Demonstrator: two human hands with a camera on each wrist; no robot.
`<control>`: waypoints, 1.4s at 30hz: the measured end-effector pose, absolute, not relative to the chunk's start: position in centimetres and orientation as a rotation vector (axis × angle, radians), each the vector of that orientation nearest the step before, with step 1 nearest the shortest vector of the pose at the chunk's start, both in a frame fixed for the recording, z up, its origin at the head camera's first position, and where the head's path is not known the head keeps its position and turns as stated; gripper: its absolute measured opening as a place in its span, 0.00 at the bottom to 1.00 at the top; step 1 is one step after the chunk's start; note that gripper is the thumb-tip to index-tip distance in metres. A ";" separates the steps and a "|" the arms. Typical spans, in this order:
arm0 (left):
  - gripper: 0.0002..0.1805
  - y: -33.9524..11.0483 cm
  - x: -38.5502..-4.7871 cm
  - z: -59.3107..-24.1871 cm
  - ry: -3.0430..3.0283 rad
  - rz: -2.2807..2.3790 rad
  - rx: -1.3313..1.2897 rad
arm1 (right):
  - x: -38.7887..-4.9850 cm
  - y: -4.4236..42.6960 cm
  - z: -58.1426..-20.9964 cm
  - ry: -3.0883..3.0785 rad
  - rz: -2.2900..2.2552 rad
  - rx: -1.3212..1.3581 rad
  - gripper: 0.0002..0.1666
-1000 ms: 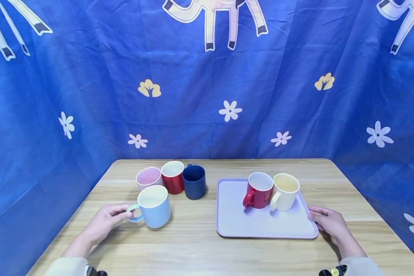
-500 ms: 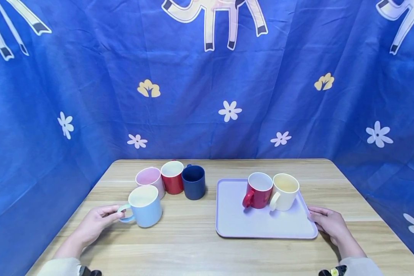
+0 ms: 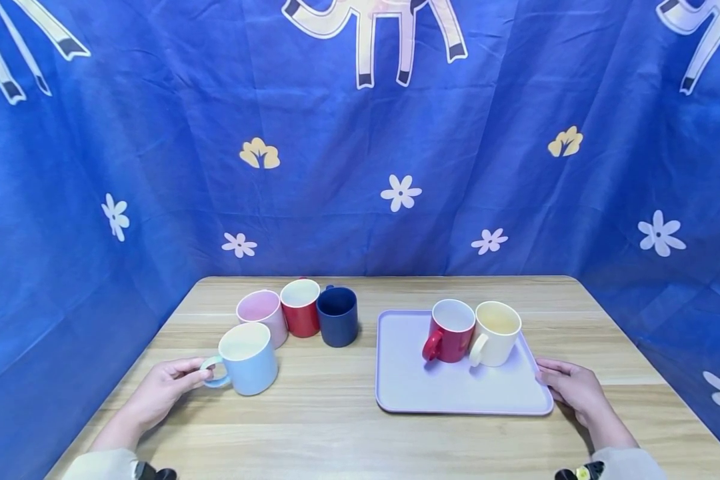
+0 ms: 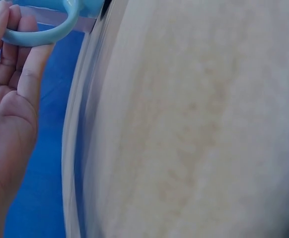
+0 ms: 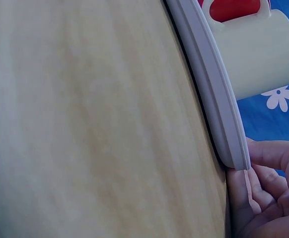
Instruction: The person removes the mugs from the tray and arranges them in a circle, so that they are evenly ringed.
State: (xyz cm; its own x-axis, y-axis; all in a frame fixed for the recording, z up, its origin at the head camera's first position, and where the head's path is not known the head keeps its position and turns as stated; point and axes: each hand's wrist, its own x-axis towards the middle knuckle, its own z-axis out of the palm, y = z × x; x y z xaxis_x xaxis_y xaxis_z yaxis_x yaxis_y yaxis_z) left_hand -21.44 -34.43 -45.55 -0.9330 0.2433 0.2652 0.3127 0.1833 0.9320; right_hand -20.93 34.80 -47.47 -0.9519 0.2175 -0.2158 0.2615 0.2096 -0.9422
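in the head view, a pale off-white sleeve (image 3: 99, 465) shows at the lower left and a matching sleeve (image 3: 627, 465) at the lower right. by each cuff is a small black device, the left device (image 3: 147, 471) and the right device (image 3: 594, 470), each with a rounded black end. a yellowish round spot (image 3: 583, 473) marks the right one, its details too small to tell.

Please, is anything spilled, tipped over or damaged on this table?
Nothing stands out. The light blue mug and five other mugs look upright; no spill or damage shows on them, the tray or the table.
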 end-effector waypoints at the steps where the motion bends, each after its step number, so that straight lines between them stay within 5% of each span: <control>1: 0.13 -34.5 -21.5 -45.6 -2.365 -1.904 -0.563 | -20.9 34.8 -47.5 2.413 -1.893 0.481 0.32; 28: 0.12 -34.4 -21.5 -45.8 -2.300 -2.036 -0.474 | -20.9 34.9 -47.4 2.397 -1.906 0.461 0.33; 42: 0.36 -33.2 -21.9 -44.1 -2.253 -1.990 -0.496 | -20.8 34.9 -47.4 2.435 -1.859 0.468 0.34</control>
